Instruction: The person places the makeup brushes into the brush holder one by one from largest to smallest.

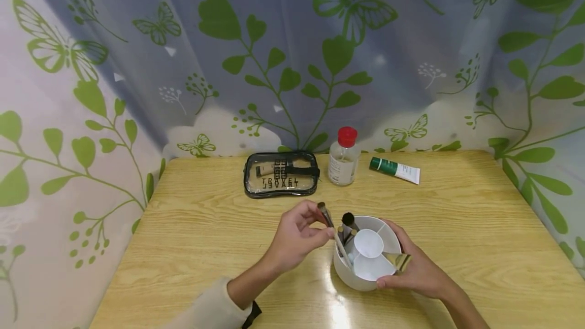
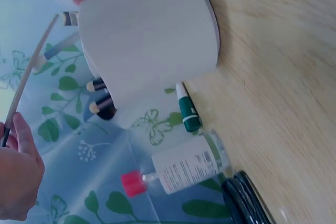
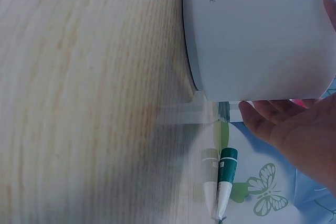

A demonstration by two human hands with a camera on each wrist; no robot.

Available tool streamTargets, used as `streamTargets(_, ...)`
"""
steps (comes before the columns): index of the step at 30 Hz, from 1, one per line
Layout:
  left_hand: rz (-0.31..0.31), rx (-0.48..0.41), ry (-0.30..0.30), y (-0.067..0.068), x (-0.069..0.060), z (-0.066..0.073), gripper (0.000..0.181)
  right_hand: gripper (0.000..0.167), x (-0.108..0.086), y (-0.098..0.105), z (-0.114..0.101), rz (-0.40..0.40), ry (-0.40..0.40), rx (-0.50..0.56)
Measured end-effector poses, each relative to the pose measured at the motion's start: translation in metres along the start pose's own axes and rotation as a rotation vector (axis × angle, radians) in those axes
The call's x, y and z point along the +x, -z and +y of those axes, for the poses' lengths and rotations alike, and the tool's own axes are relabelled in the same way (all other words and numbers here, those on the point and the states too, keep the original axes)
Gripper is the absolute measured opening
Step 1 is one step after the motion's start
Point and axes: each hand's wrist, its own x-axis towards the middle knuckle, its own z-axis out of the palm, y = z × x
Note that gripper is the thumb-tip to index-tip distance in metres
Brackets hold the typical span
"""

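My left hand (image 1: 299,235) pinches a slim makeup brush (image 1: 342,251) near its bristle end, its handle slanting down over the left side of a round white organizer (image 1: 361,281). The left wrist view shows the pale tapered handle (image 2: 29,72) beyond the fingers. With fingers and thumb around its right side, my right hand (image 1: 418,270) grips the organizer, which stands on the table. Inside are a dark-bristled brush (image 1: 348,219) and other brushes at the left. A gold-toned flat item (image 1: 400,262) leans out at the right, its kind unclear.
Behind the organizer lies a clear black-edged travel pouch (image 1: 281,174) with small items inside. Next to it stands a clear bottle (image 1: 343,161) with a red cap, then a green and white tube (image 1: 395,169). A patterned curtain (image 1: 283,105) hangs along the wooden table's (image 1: 196,217) back edge.
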Motion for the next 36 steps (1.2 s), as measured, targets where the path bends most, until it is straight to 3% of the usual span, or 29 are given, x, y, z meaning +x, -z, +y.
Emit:
streamTargets(5,-0.021,0.026,-0.029,-0.009,-0.002,-0.002,0.030,0.111,0.000,0.000,0.001,-0.006,0.008,0.021)
streamTargets(13,-0.050,0.144,-0.041,-0.019,-0.004,-0.007,0.028,0.111,-0.001,0.000,0.002,-0.011,0.021,0.035)
streamTargets(24,-0.015,0.183,-0.099,-0.017,-0.003,-0.006,0.026,0.110,-0.001,0.000,0.001,-0.015,-0.003,0.035)
streamTargets(36,-0.033,0.325,-0.044,-0.022,-0.006,-0.033,0.024,0.110,0.000,0.000,0.000,-0.014,-0.008,0.033)
